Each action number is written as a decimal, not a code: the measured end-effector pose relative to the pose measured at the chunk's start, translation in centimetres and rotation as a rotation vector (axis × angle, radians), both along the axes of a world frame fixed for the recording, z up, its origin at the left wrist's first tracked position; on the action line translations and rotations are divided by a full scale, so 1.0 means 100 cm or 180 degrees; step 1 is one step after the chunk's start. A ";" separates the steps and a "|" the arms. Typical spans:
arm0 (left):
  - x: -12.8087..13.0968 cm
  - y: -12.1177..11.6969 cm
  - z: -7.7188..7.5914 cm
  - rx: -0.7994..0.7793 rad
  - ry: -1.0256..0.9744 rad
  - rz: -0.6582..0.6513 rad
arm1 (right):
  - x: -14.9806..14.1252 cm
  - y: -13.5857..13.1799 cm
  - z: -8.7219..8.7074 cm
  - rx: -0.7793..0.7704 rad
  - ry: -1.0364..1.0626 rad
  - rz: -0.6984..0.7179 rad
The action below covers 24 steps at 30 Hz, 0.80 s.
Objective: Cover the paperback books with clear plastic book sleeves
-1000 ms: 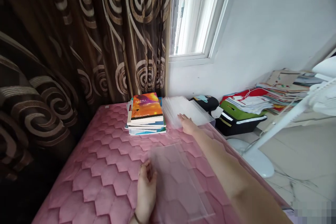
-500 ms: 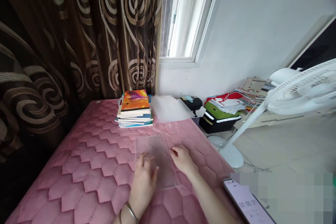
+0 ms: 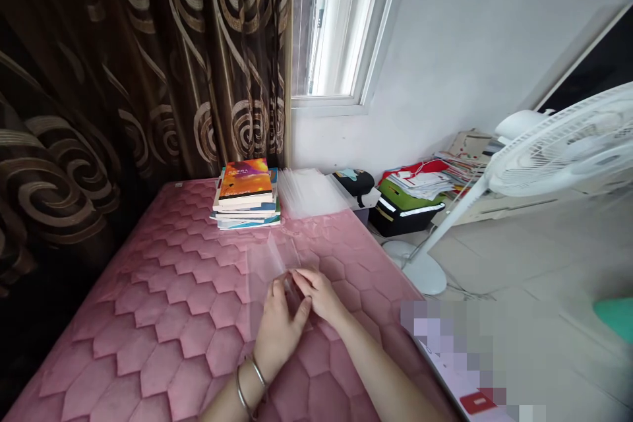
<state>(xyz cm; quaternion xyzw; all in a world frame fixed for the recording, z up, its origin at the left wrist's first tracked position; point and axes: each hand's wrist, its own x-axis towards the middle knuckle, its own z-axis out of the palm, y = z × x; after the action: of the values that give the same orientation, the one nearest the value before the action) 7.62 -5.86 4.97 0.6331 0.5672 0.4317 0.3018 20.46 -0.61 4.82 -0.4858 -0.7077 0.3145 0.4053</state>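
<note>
Left hand (image 3: 279,330): bent over the clear rectangular plastic sleeve (image 3: 258,270), thumb spread; cannot tell its grip.
Right hand (image 3: 319,295): reaching inward, fingertips pinching the sleeve.

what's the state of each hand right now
Left hand: fingers curled over the clear plastic sheet; whether it grips cannot be told.
Right hand: closed, apparently pinching the sheet.
</note>
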 end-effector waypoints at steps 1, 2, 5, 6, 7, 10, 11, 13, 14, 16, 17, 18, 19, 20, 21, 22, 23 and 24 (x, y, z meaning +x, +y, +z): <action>-0.002 0.003 -0.001 -0.0104 -0.0167 0.0092 | -0.001 -0.001 0.001 0.0075 -0.0052 0.0059; -0.005 0.006 -0.002 -0.0202 -0.0322 0.0166 | -0.003 -0.003 0.002 0.0150 -0.0099 0.0126; -0.014 0.015 -0.003 -0.0313 -0.0740 0.0261 | -0.005 -0.004 0.002 0.0349 -0.0264 0.0330; -0.018 0.016 -0.002 -0.0294 -0.0854 0.0295 | -0.006 -0.004 0.000 0.0401 -0.0330 0.0331; -0.023 0.018 0.000 -0.0263 -0.0952 0.0333 | -0.005 -0.003 -0.003 0.0455 -0.0409 0.0250; -0.047 0.017 0.011 -0.0138 -0.1139 0.0420 | -0.002 0.003 -0.015 0.0527 -0.0745 -0.0511; -0.058 0.016 0.016 -0.0087 -0.1160 0.0433 | 0.000 0.005 -0.019 0.0482 -0.0858 -0.0811; -0.084 0.011 0.024 0.0041 -0.1120 0.0508 | 0.003 0.007 -0.026 0.0279 -0.1048 -0.1203; -0.099 0.007 0.027 0.0089 -0.1058 0.0612 | 0.003 0.008 -0.028 0.0157 -0.1120 -0.1269; -0.129 0.001 0.029 0.0119 -0.0907 0.0864 | 0.001 0.008 -0.029 -0.0045 -0.1216 -0.1260; -0.143 -0.003 0.028 0.0076 -0.0824 0.0929 | -0.001 0.008 -0.028 -0.0120 -0.1237 -0.1234; -0.155 -0.006 0.026 0.0043 -0.0745 0.0997 | -0.003 0.007 -0.028 -0.0181 -0.1237 -0.1206; -0.167 -0.008 0.023 0.0013 -0.0664 0.1064 | -0.006 0.007 -0.027 -0.0232 -0.1215 -0.1181; -0.177 -0.011 0.020 -0.0006 -0.0593 0.1119 | -0.008 0.007 -0.026 -0.0274 -0.1181 -0.1160; -0.185 -0.013 0.017 -0.0019 -0.0515 0.1184 | -0.009 0.007 -0.026 -0.0310 -0.1141 -0.1136; -0.191 -0.014 0.014 -0.0045 -0.0424 0.1244 | -0.010 0.008 -0.025 -0.0341 -0.1089 -0.1109; -0.196 -0.015 0.011 -0.0085 -0.0319 0.1295 | -0.009 0.008 -0.025 -0.0368 -0.1026 -0.1073; -0.200 -0.015 0.009 -0.0126 -0.0189 0.1345 | -0.008 0.009 -0.025 -0.0387 -0.0950 -0.1028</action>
<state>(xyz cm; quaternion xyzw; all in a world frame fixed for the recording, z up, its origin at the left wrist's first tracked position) -12.35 -7.41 5.84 0.4810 0.6866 0.4927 0.2334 19.67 0.27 2.28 -0.6574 -0.6526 0.2122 0.3112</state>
